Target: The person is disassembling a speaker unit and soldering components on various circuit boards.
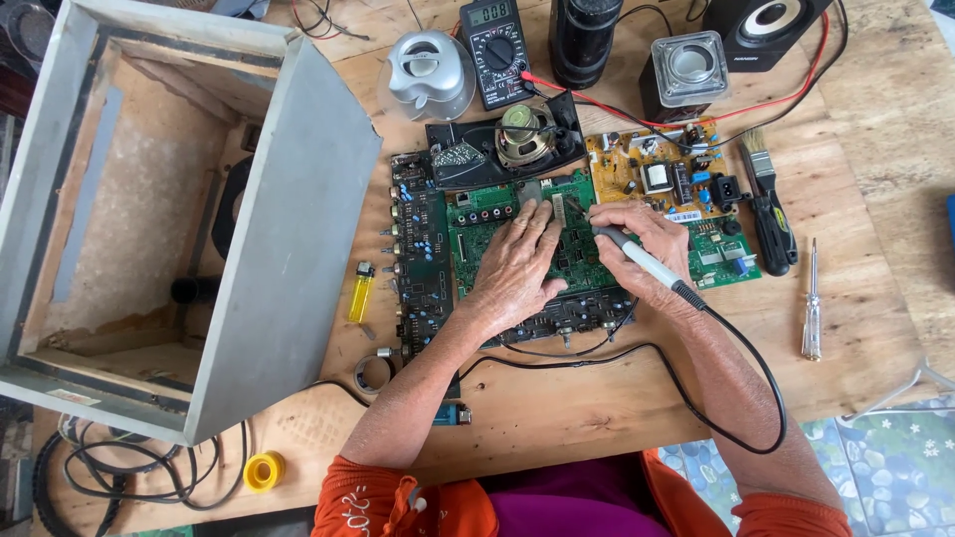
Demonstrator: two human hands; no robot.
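A green circuit board [497, 214] lies in the middle of the wooden table [597, 398]. My left hand [517, 268] rests flat on it, fingers spread, holding nothing. My right hand [637, 234] grips a white-and-black soldering iron [652, 267] like a pen; its tip points at the board near my left fingertips. The iron's black cord [756, 388] loops off toward the table's near edge.
A large open grey speaker cabinet [288, 239] fills the left. Around the boards lie a yellow lighter [360, 293], multimeter [495, 50], small speakers [688, 70], orange power board [657, 174], brush [758, 164], screwdrivers [813, 303], and solder spool [263, 470].
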